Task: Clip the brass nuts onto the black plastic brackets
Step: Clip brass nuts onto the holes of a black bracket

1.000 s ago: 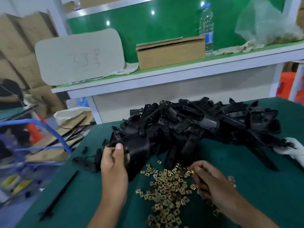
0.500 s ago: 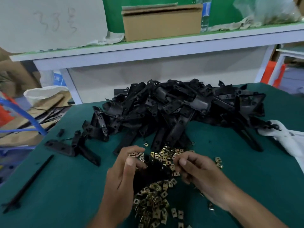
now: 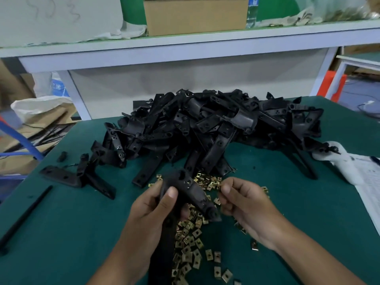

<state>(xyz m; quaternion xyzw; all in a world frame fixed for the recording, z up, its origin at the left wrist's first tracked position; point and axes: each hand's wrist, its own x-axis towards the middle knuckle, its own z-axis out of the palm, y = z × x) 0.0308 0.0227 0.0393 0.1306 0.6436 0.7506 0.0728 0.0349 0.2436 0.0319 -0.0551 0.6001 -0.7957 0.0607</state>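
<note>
My left hand [image 3: 152,212] grips one black plastic bracket [image 3: 191,192] above the green table [image 3: 61,223], its thumb pressed on the bracket's top face. My right hand [image 3: 246,204] is just right of the bracket, fingers curled, pinching a small brass nut [image 3: 217,200] at the fingertips, close to the bracket's lower right end. Loose brass nuts [image 3: 191,249] lie scattered under and between both hands. A big heap of black brackets [image 3: 216,124] fills the table behind them.
A separate bracket [image 3: 78,177] and a thin black rod [image 3: 26,214] lie on the left of the table. White cloth and a printed sheet [image 3: 357,173] sit at the right edge. Behind is a white shelf [image 3: 185,46] carrying a cardboard box [image 3: 195,15].
My left hand has pulled a bracket from the heap's left side to the middle over the nuts. My right hand has lifted from the nut pile toward the bracket. The view tilted down.
</note>
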